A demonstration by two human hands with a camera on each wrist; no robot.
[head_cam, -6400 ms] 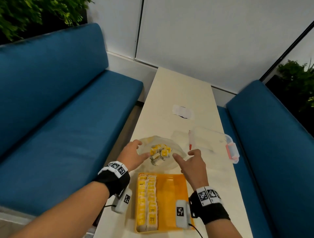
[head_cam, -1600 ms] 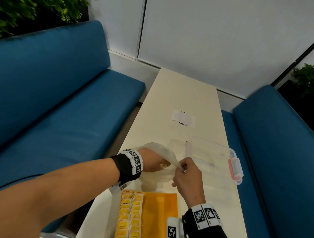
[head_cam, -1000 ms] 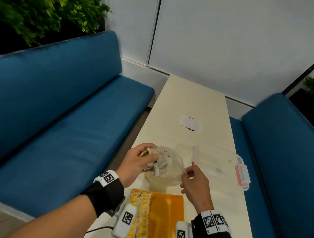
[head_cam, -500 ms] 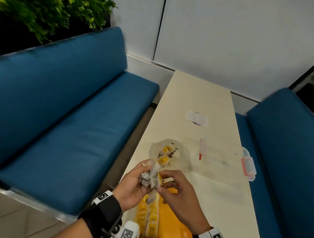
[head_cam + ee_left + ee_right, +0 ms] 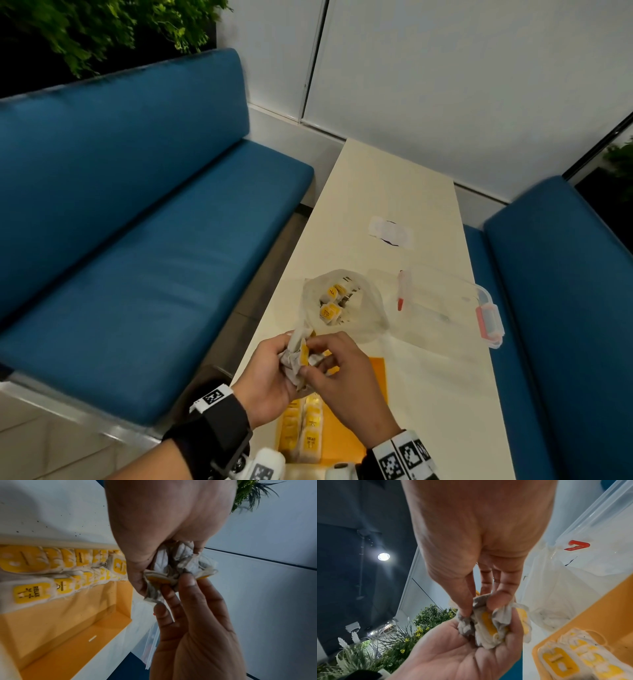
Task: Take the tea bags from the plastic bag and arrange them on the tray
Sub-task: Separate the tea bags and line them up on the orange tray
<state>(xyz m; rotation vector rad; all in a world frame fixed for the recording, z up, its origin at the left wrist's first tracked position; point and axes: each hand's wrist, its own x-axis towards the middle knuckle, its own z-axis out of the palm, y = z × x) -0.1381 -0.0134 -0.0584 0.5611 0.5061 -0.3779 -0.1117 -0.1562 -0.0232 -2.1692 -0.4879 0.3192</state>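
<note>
Both hands now meet above the tray (image 5: 373, 383): left hand (image 5: 267, 380) cups tea bags (image 5: 298, 359), right hand (image 5: 342, 383) pinches one.

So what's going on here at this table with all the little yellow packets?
A person is sorting tea bags. The left hand holds a crumpled clump of white tea bags with yellow tags, and the right hand pinches one to pull it free. Two rows of tea bags already lie along one side of the orange tray. The clear plastic bag beyond the tray sits open with more inside.
</note>
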